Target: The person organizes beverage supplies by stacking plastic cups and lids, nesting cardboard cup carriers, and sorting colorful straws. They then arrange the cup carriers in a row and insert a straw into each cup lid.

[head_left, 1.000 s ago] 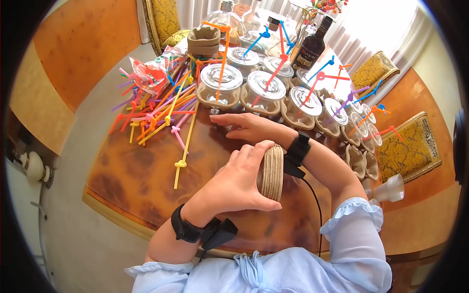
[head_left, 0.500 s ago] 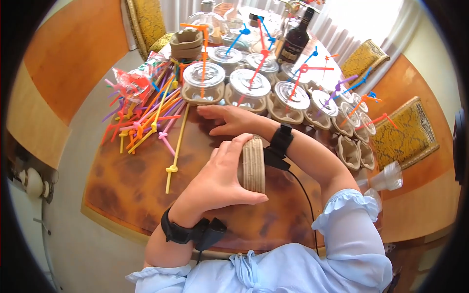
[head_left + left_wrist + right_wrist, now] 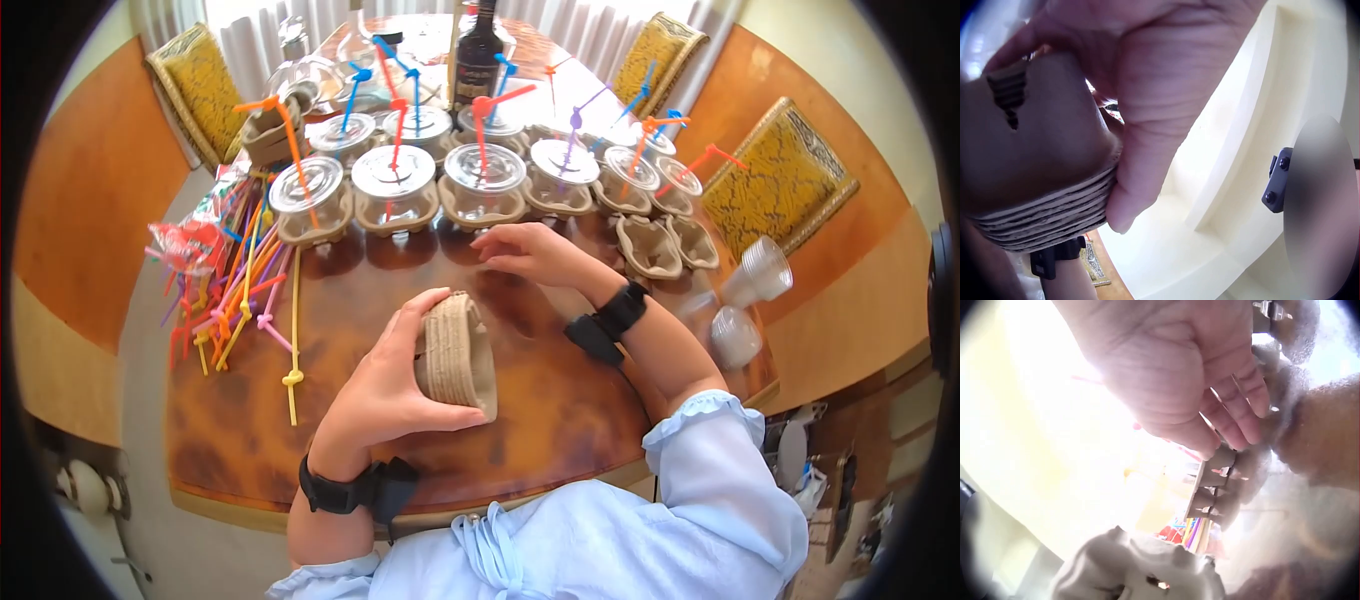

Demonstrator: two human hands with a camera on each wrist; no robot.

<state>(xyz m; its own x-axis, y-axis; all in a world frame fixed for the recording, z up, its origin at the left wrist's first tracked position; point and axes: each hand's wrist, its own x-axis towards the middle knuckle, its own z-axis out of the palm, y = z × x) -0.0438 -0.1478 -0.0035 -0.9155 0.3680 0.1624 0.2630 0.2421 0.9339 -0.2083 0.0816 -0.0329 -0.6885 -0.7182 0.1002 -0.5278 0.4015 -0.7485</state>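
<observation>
My left hand [image 3: 375, 395] grips a stack of brown moulded-pulp cup carriers [image 3: 455, 350] above the table, thumb at the near edge and fingers at the far edge. In the left wrist view the layered edges of the carriers [image 3: 1047, 215] show beside the thumb. My right hand [image 3: 540, 255] holds nothing and reaches over the table, fingers loosely extended, just in front of a row of lidded clear cups [image 3: 483, 178]. These cups sit in pulp carriers [image 3: 395, 213] with knotted straws standing through their lids. The right wrist view shows the palm and fingers beside that row.
Loose knotted straws [image 3: 245, 290] and a red-white wrapper [image 3: 190, 245] lie at the left. An unfilled pulp carrier [image 3: 650, 248] ends the row at the right, near stacked clear cups [image 3: 757, 272] and dome-like clear plastic [image 3: 735, 337]. A dark bottle [image 3: 478, 55] stands behind.
The head view has swung to the right. My right hand has shifted rightward along the cup row. The left hand still grips the carrier stack, which has turned slightly.
</observation>
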